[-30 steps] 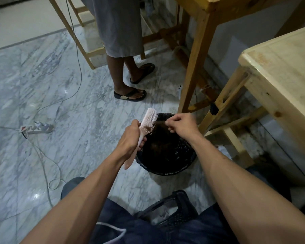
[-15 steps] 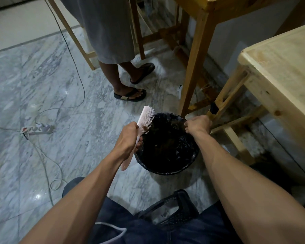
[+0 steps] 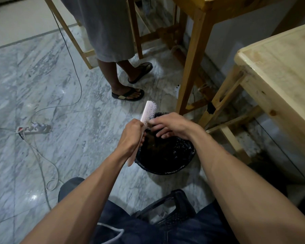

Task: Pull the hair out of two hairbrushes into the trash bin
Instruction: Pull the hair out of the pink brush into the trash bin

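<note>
Wooden table leg (image 3: 190, 71) behind trash bin (image 3: 187, 164), power strip (image 3: 33, 129) left

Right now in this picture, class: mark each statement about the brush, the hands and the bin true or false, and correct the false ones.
1. The left hand grips the pink hairbrush. True.
2. The trash bin stands on a table. False: it stands on the marble floor.
3. The right hand reaches the brush's bristles over the bin. True.
4. The bin has a white liner. False: its liner is black.
</note>
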